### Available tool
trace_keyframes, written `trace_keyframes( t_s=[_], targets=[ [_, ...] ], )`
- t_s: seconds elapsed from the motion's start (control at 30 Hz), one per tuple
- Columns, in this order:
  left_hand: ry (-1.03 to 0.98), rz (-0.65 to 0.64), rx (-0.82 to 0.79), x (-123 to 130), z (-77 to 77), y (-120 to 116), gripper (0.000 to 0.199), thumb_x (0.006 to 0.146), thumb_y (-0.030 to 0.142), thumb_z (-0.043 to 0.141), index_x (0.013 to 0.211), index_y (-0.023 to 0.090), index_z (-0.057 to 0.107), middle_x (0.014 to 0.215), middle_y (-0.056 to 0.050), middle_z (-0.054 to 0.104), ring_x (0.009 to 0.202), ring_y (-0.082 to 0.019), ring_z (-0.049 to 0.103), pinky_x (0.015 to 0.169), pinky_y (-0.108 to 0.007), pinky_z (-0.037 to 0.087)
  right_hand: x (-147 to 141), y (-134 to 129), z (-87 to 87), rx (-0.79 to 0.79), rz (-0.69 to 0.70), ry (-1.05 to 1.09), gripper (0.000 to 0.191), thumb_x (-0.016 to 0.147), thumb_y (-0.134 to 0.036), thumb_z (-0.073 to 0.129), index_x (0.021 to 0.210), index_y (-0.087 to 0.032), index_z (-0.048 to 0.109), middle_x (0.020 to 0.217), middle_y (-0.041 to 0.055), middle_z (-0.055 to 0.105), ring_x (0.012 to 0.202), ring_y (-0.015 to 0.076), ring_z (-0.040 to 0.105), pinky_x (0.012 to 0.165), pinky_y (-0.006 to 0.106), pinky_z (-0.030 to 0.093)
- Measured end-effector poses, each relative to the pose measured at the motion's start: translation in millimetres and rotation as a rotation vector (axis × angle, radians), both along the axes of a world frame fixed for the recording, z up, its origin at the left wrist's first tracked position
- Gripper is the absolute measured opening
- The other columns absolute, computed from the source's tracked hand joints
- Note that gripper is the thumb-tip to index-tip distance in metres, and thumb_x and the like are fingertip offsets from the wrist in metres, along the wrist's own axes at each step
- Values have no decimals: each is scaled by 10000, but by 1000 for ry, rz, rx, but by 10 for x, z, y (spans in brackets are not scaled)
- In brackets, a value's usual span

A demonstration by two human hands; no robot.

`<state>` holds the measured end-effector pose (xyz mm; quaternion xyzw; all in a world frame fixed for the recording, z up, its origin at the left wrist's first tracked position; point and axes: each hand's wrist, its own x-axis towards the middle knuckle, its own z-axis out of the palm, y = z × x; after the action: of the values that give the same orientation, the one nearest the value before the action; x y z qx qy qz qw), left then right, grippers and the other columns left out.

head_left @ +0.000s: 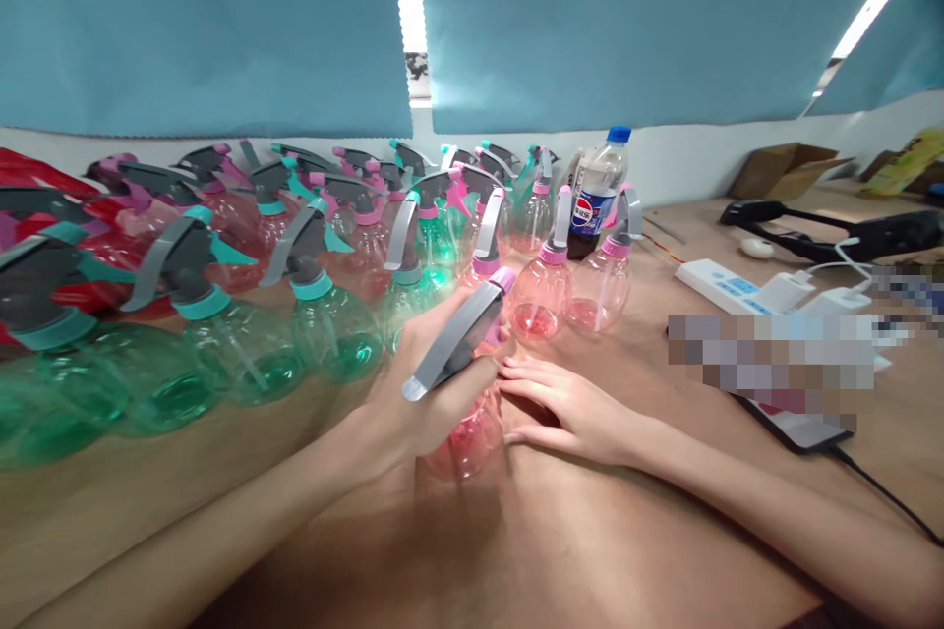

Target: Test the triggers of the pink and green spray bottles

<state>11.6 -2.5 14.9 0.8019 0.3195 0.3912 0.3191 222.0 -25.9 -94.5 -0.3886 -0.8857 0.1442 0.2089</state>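
My left hand (428, 383) is wrapped round the neck of a pink spray bottle (466, 447) with a grey trigger head, which stands on the table close in front of me. Beside it, my right hand (571, 408) lies low on the table with its fingers stretched out toward that bottle; whether the fingertips touch it I cannot tell. Just behind are more pink spray bottles (541, 300). Green spray bottles (335, 334) with teal collars line up to the left of my left hand. The held bottle's collar is hidden by my fingers.
Further rows of spray bottles (361, 236) reach back toward the wall. A cola bottle (594, 192) with a blue cap stands behind the pink ones. On the right lie a white power strip (719, 285) with plugs, a black headset-like object (833, 221) and a cardboard box (782, 167).
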Motion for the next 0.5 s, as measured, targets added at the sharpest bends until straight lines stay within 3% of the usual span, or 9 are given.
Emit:
trace_keyframes(
  t_s=[0.2,0.5],
  targets=[
    [33,-10,9,0,-14,24,46,703,193,459,689,235,447,651,24,468,559,-140,412,503,-278,390,-3,-7,15,-8,-7,-9,595,902,-514,566,1344,-117,537,1415,184,516,1348,294,439,1126,499,346],
    [19,-4,-21,-9,-92,52,58,755,216,534,802,230,563,702,19,538,574,-138,484,550,-277,476,-50,-53,91,-4,-14,0,451,937,-418,536,1299,-151,567,1377,165,559,1342,305,445,1098,529,378]
  ],
)
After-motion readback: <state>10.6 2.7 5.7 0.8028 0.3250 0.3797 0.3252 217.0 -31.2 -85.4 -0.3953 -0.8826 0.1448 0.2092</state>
